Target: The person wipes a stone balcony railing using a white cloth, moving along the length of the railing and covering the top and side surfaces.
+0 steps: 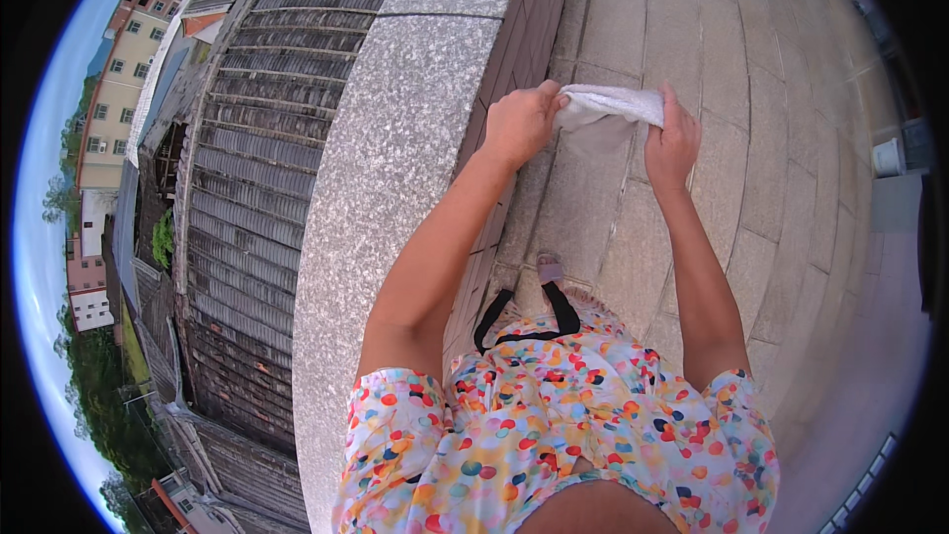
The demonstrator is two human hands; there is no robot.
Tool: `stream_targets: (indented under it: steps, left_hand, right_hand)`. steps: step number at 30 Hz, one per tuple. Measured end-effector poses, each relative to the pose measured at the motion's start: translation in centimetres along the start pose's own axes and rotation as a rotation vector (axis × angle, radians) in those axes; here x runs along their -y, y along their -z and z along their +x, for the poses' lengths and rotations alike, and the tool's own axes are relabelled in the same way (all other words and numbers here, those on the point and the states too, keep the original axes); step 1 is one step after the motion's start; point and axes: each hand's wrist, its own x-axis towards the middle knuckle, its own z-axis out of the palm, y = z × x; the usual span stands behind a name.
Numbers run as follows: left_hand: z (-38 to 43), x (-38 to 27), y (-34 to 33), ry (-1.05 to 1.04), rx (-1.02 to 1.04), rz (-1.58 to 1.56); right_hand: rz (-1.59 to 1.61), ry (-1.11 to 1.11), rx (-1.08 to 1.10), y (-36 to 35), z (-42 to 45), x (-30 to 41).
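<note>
A white cloth is stretched between my two hands, out in front of my body above the paved floor. My left hand pinches its left end, thumb and fingers closed on it. Its right end is gripped by my right hand, with the thumb in front. The cloth looks folded along its top edge, and a thinner part hangs below. Just left of my left hand is a granite-topped parapet; the hand appears apart from it.
Beyond the parapet lies a grey tiled roof, with buildings and trees farther off. Stone paving extends to the right. A white bucket stands at the far right. A black strap hangs before my patterned clothing.
</note>
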Motion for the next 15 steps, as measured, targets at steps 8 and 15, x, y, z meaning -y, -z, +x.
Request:
stream_targets:
  steps: [8,15]
  left_hand:
    - [-2.3,2.1,2.1,0.085,-0.054,-0.015]
    - [-5.5,2.3,11.4,0.131,-0.390,-0.310]
  right_hand:
    - [0.067,0.159,0.086,-0.3,2.0,4.6]
    - [0.689,0.022,0.256,-1.9,2.1,13.0]
